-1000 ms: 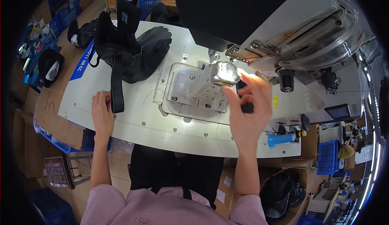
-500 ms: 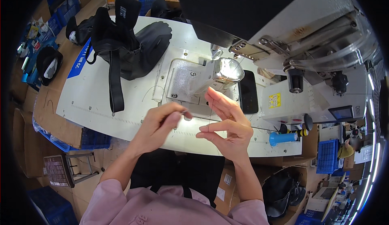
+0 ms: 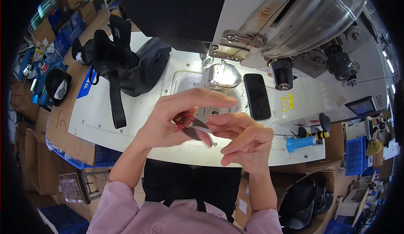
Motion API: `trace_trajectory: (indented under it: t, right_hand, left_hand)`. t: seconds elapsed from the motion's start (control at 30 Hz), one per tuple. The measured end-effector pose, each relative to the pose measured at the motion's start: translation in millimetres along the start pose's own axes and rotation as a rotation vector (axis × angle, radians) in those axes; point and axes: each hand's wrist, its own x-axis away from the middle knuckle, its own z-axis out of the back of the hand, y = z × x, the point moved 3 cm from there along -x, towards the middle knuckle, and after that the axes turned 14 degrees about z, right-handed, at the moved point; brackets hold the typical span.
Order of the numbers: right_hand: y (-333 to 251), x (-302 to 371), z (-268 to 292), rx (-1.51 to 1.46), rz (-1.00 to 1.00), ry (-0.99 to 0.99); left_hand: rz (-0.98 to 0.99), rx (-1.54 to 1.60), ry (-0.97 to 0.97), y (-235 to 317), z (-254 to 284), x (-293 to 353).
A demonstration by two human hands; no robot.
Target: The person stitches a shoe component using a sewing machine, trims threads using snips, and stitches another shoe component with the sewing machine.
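Note:
My left hand (image 3: 174,118) is raised over the white sewing table (image 3: 139,120) and grips small thread snips with a red handle (image 3: 187,122). Their metal blades point right, toward my right hand (image 3: 244,139). The right hand's thumb and fingertips meet at the blade tips, pinching something too small to make out. Both hands hover in front of the sewing machine's needle area (image 3: 221,76). A black phone (image 3: 256,96) lies on the machine bed just right of the needle plate.
A black bag with straps (image 3: 126,65) lies on the table's left part. The big sewing machine head (image 3: 303,27) fills the upper right. A blue cylinder (image 3: 301,143) sits at the table's right front edge. Cardboard boxes and crates stand around the floor.
My hands came together in front of me and rose toward the camera. The left hand left the table's edge and now grips the snips; the phone lies on the machine bed.

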Motion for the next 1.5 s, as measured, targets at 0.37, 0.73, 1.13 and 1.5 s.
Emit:
trace_trajectory:
  t: [0.37,0.73,1.13,1.5]
  right_hand:
    - [-14,-3,37,0.38,0.209,0.322]
    - [-15,3,43,0.488,0.156,0.394]
    - [-12,2,41,0.474,0.139,0.399]
    - [-11,-5,36,0.43,0.133,0.368]
  left_hand:
    - [-0.423,-0.566,0.517,-7,-1,-24]
    - [-0.527,-0.885,0.695,-8,0,-26]
    - [-0.59,-0.887,0.688,-2,-1,-28]
    - [-0.57,-0.903,0.68,-4,0,-27]
